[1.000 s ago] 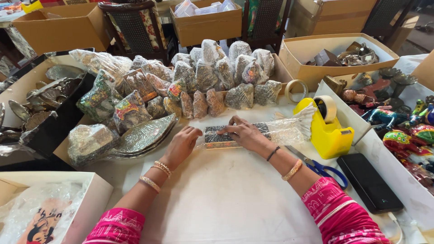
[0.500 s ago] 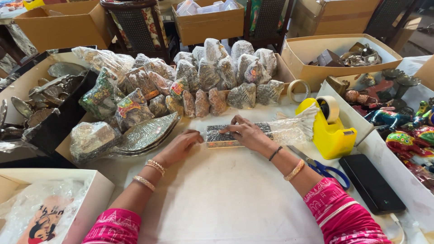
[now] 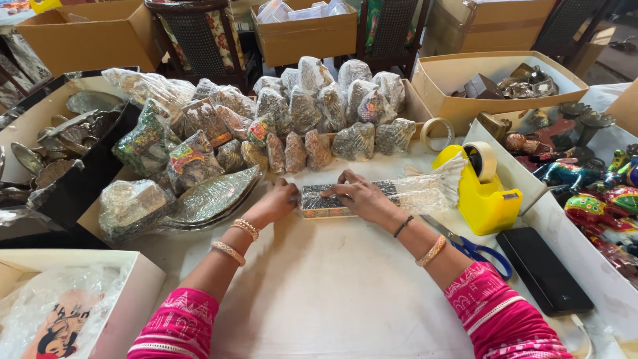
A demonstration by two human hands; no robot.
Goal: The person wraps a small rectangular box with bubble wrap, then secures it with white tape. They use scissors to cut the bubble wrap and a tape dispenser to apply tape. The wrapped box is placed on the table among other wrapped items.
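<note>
The fingers of the right hand lay spread flat over the top of a long patterned box, pressing down on it rather than gripping. The left hand met the box's left end, its fingers curled against that end; how firmly they held it could not be told. The box lay toward the far side of the desk, about midway along it, partly slid into a clear bubble-wrap sleeve that trailed off to the right. Just right of the sleeve stood a yellow tape dispenser, with blue-handled scissors nearer the person and a black flat case toward the desk's right edge. Beyond the box, along the far edge, sat a heap of wrapped bundles, and a loose tape roll lay near them. Left of the left hand rested a stack of leaf-shaped metal trays in plastic. Both wrists wore bangles, with pink sleeves above them.
</note>
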